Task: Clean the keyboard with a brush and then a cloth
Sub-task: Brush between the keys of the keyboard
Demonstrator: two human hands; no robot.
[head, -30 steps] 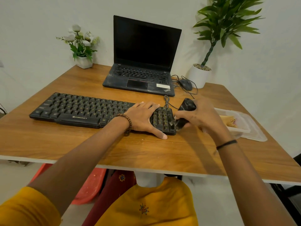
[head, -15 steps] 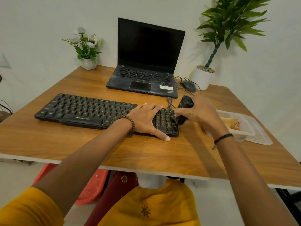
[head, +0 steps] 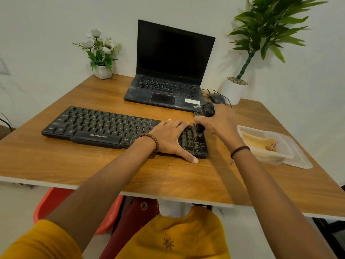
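Table [head: 112, 174]: wood-grain finish, smooth, low sheen, with a pale edge. Keyboard [head: 97, 126] under the left hand [head: 168, 135]: matt black plastic, pale specks on the keys. Brush [head: 207, 111] in the right hand [head: 220, 124]: dark handle, slightly glossy; bristles blurred. Container [head: 298, 157] just right of the right hand: cloudy translucent plastic, smooth. Cloth [head: 259, 142] inside it: soft yellow fabric, matt. Laptop [head: 164, 90] beyond the hands: matt black casing, dusty and smudged.

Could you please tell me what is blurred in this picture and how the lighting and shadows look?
Head view: the brush in the right hand is motion-smeared, while the keyboard lettering and the left hand are sharp. Head view again: soft, even light; the laptop throws a faint shadow on the wall to its right; its dark screen shows no glare.
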